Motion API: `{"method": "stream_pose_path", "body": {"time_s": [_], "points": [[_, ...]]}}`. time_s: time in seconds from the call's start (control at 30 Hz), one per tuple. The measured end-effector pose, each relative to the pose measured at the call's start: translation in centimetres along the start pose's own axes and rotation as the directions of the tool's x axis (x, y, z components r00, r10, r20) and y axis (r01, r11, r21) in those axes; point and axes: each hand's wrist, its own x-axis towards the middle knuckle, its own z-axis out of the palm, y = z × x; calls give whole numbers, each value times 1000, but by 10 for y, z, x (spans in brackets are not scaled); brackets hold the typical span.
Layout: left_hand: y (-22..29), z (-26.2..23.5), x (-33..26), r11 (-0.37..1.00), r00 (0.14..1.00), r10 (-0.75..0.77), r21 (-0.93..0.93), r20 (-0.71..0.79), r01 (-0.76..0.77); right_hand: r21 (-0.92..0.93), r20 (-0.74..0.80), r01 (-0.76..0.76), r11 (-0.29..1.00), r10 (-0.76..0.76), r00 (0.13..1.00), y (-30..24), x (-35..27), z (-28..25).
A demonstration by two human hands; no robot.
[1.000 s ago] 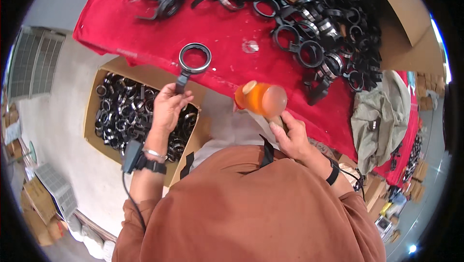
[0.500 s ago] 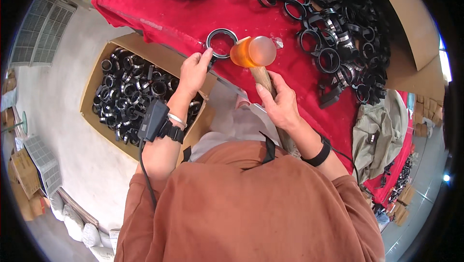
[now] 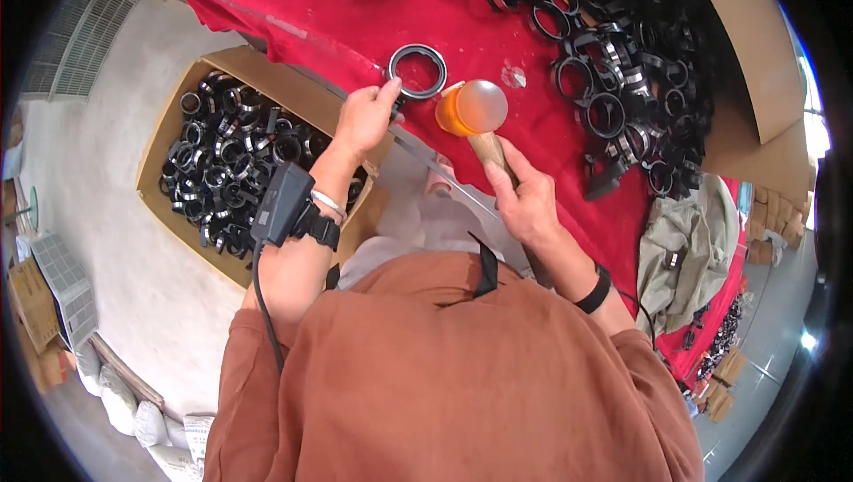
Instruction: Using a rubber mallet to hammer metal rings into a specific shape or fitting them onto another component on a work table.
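Head view, looking down over the person's rust-brown shirt. The left hand [image 3: 362,118] is closed in a pinch on the short tab of a black ring clamp [image 3: 418,71], which lies flat on the red cloth [image 3: 293,2] covering the worktop, close to its near edge. The right hand [image 3: 526,202] is wrapped fully around the wooden handle of a mallet [image 3: 473,109]; its orange and translucent head sits just right of the ring clamp, very near it, though contact between the two cannot be made out. A heap of black ring clamps [image 3: 622,82] fills the far right part of the cloth, well apart from the single clamp. Below the worktop edge, to the person's left, an open cardboard box [image 3: 169,127] on the floor holds many more black rings. A dark device [image 3: 283,202] with a cable is strapped to the left wrist; a black band [image 3: 593,291] circles the right wrist.
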Motion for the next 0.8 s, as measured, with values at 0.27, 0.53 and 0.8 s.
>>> {"method": "stream_pose_path", "body": {"time_s": [0.27,0.53,0.8], "points": [[0,1,-1,1000,998,-29,9,-62,29,384,-70,295,875,-291,954,-61,46,-44],[5,-2,-7,999,996,-11,-37,-84,8,-103,41,281,954,-279,960,-48,98,4],[7,-1,-8,984,995,0,-178,-97,-17,-99,-191,450,888,-460,867,-36,85,-9]]}}
